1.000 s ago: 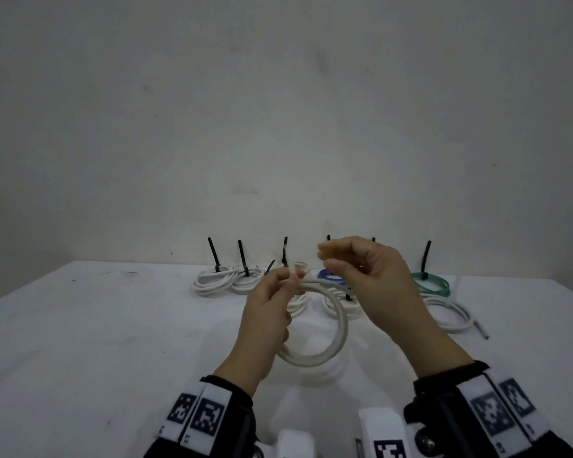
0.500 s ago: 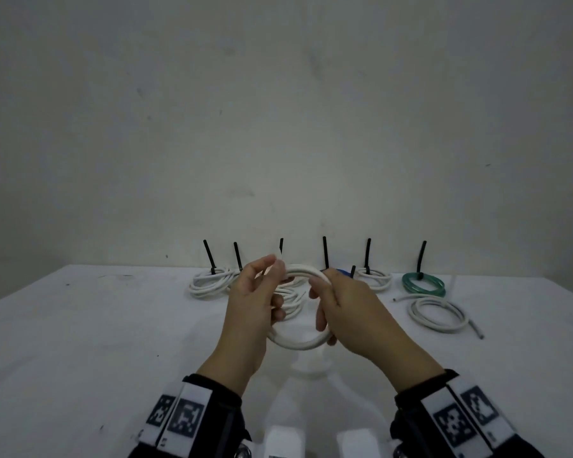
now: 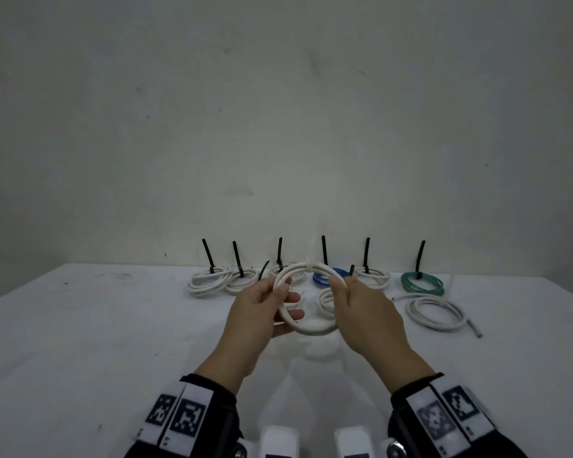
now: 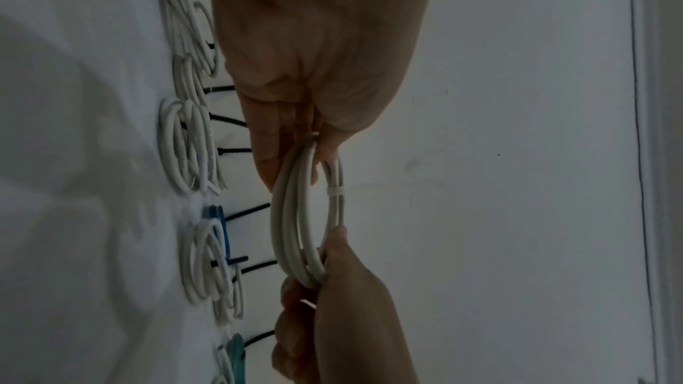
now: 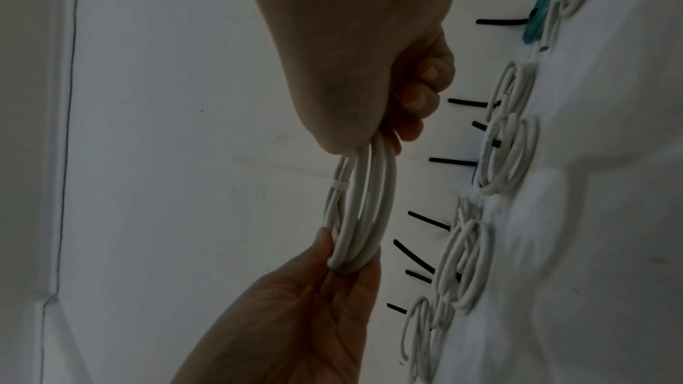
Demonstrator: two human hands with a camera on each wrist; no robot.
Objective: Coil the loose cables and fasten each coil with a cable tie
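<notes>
A coil of white cable (image 3: 311, 327) hangs in the air over the white table (image 3: 80, 325), facing me like a ring. A thin white cable tie (image 3: 308, 264) binds its top strands, and shows too in the wrist views (image 4: 335, 191) (image 5: 340, 186). My left hand (image 3: 283, 300) pinches the coil's left side between thumb and fingers. My right hand (image 3: 339, 292) grips the right side, its fingers curled round the strands (image 5: 369, 209). The left wrist view shows the coil (image 4: 284, 229) edge-on between both hands.
Along the wall lie several tied coils with black tie tails sticking up: white ones (image 3: 209, 280), a blue one (image 3: 321, 279) and a green one (image 3: 422, 282). A white coil (image 3: 435, 314) with a free end and no visible tie lies at the right.
My right hand has come down from above the coil and taken hold of its right side. The coil now stands more upright between both hands, tie at the top.
</notes>
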